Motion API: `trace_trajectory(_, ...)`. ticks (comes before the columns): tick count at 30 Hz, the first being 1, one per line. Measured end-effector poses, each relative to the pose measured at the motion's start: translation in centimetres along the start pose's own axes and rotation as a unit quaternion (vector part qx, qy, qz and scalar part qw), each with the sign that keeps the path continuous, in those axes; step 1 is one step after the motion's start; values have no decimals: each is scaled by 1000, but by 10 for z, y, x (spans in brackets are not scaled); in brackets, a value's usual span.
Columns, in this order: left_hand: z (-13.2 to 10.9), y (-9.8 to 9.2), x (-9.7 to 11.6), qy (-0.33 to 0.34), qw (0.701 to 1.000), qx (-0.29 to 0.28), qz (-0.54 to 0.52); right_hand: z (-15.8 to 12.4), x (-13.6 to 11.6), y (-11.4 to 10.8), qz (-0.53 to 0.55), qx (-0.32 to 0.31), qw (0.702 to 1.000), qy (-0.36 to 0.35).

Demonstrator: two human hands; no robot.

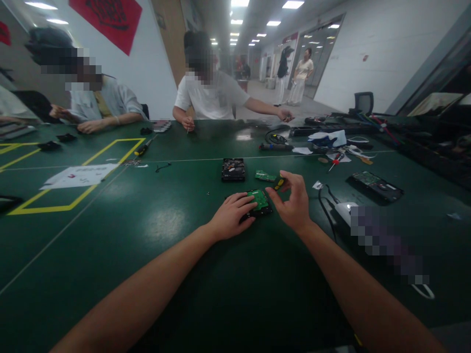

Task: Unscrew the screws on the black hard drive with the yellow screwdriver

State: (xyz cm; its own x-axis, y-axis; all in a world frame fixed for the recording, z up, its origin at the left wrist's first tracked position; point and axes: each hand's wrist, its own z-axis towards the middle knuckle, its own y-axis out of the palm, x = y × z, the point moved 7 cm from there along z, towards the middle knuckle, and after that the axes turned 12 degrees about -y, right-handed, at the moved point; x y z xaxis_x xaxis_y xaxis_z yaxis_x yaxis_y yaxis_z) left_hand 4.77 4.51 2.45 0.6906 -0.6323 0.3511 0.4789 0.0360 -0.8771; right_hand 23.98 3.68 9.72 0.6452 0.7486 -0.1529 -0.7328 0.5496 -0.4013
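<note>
A hard drive [263, 208] with a green circuit board facing up lies on the green table in front of me. My left hand [235, 211] rests over its left side, fingers stretched flat across the board and thumb along the near edge. Just above the drive's right end, my right hand [294, 198] pinches a screwdriver [280, 182] by its black-and-yellow handle; its shaft and tip do not show clearly. Behind the drive lies a loose green circuit board [265, 175]. To that board's left sits a second, dark hard drive [233, 169].
Another drive [375, 186] lies at the right, beyond a power strip [346, 211] with a cable. Tools, cloth [329, 138] and a red-handled screwdriver [336, 159] clutter the back right. A yellow-black screwdriver [145, 147] and a paper sheet [79, 175] lie left. Two people sit opposite.
</note>
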Motion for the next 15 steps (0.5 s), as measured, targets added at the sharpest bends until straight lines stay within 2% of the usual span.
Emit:
trace_trajectory(10, 0, 0, 0, 1, 1000, 0, -1, -8, 8, 13, 72, -33, 996, 31)
trace_trajectory(15, 0, 1, 0, 2, 1000, 1, -4, -6, 7, 6, 14, -5, 1000, 19)
